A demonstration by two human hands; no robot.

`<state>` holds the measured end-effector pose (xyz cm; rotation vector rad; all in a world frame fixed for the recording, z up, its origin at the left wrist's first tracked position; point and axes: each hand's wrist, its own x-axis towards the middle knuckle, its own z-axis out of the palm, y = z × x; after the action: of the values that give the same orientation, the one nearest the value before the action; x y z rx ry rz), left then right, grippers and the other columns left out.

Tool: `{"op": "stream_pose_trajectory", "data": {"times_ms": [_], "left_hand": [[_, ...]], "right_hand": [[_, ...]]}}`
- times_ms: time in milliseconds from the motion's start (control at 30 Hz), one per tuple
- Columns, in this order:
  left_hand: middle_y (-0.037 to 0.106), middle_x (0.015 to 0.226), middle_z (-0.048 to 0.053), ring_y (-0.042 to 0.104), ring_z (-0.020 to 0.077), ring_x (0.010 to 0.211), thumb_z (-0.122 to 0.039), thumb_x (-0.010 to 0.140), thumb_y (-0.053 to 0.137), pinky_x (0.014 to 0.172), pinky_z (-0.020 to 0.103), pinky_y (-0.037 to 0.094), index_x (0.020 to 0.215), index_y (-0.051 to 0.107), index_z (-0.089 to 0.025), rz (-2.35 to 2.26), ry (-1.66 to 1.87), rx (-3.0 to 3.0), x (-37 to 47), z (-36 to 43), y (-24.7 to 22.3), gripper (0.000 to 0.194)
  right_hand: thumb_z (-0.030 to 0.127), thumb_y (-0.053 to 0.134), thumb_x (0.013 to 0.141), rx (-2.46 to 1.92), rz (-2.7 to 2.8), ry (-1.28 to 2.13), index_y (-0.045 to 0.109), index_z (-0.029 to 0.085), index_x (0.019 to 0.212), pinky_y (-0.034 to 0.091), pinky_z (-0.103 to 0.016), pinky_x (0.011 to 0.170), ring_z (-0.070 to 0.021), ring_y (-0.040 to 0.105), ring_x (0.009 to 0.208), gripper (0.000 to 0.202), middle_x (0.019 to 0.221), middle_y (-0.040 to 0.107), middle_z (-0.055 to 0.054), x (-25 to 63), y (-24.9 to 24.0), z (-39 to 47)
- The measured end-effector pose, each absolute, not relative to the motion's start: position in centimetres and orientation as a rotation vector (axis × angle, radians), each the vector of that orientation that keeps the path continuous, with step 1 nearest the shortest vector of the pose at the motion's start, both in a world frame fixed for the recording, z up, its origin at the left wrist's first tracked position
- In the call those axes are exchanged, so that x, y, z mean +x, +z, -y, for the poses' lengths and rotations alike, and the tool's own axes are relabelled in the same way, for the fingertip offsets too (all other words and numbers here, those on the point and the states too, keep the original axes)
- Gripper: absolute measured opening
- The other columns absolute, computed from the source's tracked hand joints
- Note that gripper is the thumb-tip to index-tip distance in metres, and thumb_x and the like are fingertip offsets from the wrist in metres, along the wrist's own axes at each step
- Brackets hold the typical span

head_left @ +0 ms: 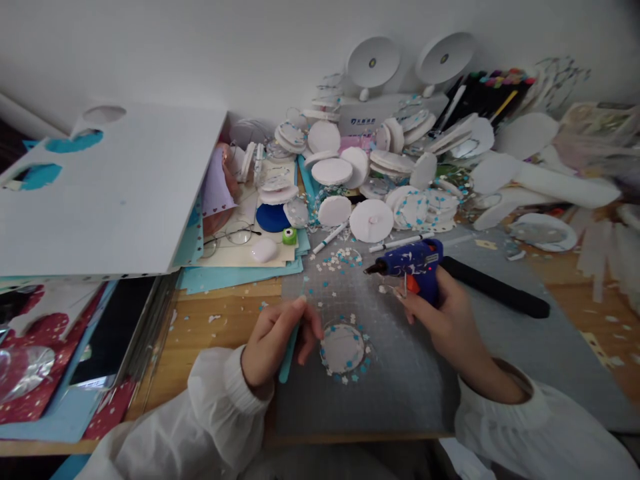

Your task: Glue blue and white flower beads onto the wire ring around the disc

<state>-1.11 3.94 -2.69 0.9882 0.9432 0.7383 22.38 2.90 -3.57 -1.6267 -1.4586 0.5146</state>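
My right hand (443, 313) grips a blue glue gun (407, 261) by its handle, a finger near the orange trigger. The gun's dark nozzle points left, above the grey cutting mat (400, 393). In my left hand (280, 333), closed with the fingers bent, is a slim teal stick (289, 360) whose lower end sticks out below the palm; its other end is hidden. Just right of my left fingers, a wire ring with small blue and white flowers (345, 350) surrounds a pale disc on the mat. Loose little flowers (340, 259) lie scattered farther back.
Many white round discs (371, 221), some wrapped in flowered wire, pile up at the back. A black bar (495, 287) lies right of the glue gun. White pens (330, 237), a green punch (289, 235) and glasses (239, 232) lie behind. A large white board (125, 200) covers the left.
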Motion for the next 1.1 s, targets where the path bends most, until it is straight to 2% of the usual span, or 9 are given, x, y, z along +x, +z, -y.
{"op": "stream_pose_trajectory", "data": {"times_ms": [200,433,567,733,1100], "left_hand": [[0.042,0.034,-0.003,0.032,0.0061,0.030,-0.058,0.088,0.039,0.035,0.019,0.022,0.057,0.062,-0.012,-0.900,0.669,1.050,-1.5,-3.5,-3.1,0.060],[0.044,0.040,-0.001,0.038,0.0065,0.038,-0.054,0.091,0.035,0.043,0.019,0.032,0.050,0.059,-0.012,-0.815,0.613,1.332,-1.7,-3.4,-2.7,0.064],[0.051,0.043,0.002,0.044,0.0079,0.043,-0.049,0.095,0.029,0.049,0.019,0.037,0.048,0.057,-0.012,-0.742,0.568,1.525,-1.8,-3.4,-2.7,0.066],[0.049,0.042,0.002,0.043,0.0075,0.041,-0.047,0.096,0.026,0.047,0.019,0.036,0.047,0.055,-0.013,-0.706,0.554,1.582,-1.8,-3.5,-2.9,0.066],[0.048,0.042,0.001,0.042,0.0078,0.041,-0.049,0.095,0.026,0.047,0.020,0.036,0.046,0.053,-0.014,-0.726,0.550,1.567,-1.8,-3.5,-2.9,0.066]], "right_hand": [[0.036,0.063,0.071,-1.659,1.403,0.714,0.049,0.021,0.073,0.037,-0.025,0.044,-0.0119,0.043,0.046,0.021,0.051,0.047,0.006,22.2,-3.7,-3.0],[0.031,0.064,0.069,-1.640,1.482,0.510,0.053,0.021,0.076,0.040,-0.025,0.045,-0.0122,0.047,0.049,0.016,0.059,0.053,0.003,21.7,-3.3,-2.8],[0.030,0.063,0.067,-1.624,1.512,0.364,0.050,0.022,0.069,0.037,-0.024,0.040,-0.0113,0.044,0.043,0.015,0.052,0.050,0.004,21.3,-3.2,-2.6],[0.030,0.064,0.065,-1.625,1.518,0.276,0.045,0.023,0.066,0.035,-0.022,0.036,-0.0101,0.043,0.039,0.020,0.047,0.049,0.006,21.1,-3.6,-2.3],[0.028,0.060,0.063,-1.635,1.545,0.274,0.048,0.023,0.068,0.037,-0.022,0.035,-0.0108,0.045,0.035,0.014,0.044,0.051,0.007,21.2,-3.8,-2.2]]}}
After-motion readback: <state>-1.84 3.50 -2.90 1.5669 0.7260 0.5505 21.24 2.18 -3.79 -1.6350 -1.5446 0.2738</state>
